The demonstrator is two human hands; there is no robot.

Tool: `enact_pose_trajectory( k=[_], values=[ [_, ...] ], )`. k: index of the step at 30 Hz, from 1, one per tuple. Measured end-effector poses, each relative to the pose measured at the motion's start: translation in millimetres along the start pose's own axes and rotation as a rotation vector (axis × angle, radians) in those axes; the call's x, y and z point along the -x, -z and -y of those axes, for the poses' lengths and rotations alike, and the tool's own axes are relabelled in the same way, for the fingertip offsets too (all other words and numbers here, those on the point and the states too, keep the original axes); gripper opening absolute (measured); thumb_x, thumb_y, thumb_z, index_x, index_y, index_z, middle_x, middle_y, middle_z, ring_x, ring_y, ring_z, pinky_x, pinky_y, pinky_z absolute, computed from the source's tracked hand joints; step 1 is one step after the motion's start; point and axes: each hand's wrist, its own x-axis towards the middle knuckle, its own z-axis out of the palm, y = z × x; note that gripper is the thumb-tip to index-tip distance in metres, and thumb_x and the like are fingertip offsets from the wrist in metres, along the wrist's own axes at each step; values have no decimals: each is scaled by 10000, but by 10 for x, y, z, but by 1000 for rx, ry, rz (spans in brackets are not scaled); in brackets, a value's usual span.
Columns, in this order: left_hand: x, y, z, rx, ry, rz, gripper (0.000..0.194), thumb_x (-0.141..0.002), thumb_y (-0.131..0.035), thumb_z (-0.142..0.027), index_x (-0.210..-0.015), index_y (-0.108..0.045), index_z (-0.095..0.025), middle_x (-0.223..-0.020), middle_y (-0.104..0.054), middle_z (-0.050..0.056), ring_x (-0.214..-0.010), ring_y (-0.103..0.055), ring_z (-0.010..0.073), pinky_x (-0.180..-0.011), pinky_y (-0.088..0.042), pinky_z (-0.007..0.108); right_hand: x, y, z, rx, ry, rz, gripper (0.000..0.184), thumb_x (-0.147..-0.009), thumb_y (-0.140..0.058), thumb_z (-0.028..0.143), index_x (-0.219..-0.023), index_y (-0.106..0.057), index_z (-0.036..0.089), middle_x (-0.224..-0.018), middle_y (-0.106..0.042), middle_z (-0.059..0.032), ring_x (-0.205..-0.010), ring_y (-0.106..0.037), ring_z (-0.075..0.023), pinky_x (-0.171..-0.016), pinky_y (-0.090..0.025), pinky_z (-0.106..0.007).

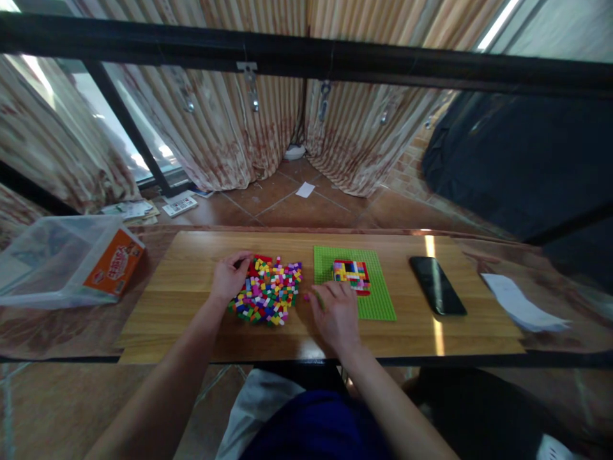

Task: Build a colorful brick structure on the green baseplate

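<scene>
A heap of small multicoloured toy bricks (272,291) lies on the wooden board. At the heap's left edge is my left hand (231,276), its fingers bent together beside some red bricks; what is between the fingertips is too small to make out. My right hand (338,313) rests over the near left part of the green baseplate (378,294), fingers curled. Something small and greenish shows near its thumb, and a magenta brick (307,297) is just left of it. On the baseplate stands a red-edged block of coloured bricks (352,275), its near side partly covered by my right hand.
A black phone (437,285) lies on the board's right side, with white paper (522,301) beyond it. At the left stands a clear plastic bin (57,262) with an orange label. A dark metal bar (287,54) crosses above the table.
</scene>
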Motion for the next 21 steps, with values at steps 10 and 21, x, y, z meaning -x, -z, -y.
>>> enact_pose_trajectory(
  k=[10,21],
  values=[
    [0,26,-13,-27,7,-4,296,-817,-528,-360,-962,-709,-175,-995,-737,60,-925,-677,202,-914,-517,341,5,-206,172,59,-48,185,174,-919,-520,227,-853,-679,200,-848,-661,-74,-855,-535,-231,-770,-370,-358],
    [-18,30,-10,-46,30,15,304,-813,-522,-362,-974,-708,-182,-1010,-733,56,-950,-672,211,-922,-513,348,340,10,-348,-571,-443,-52,199,-870,-550,323,-928,-706,215,-935,-724,-58,-866,-652,-205,-796,-490,-331]
  ],
)
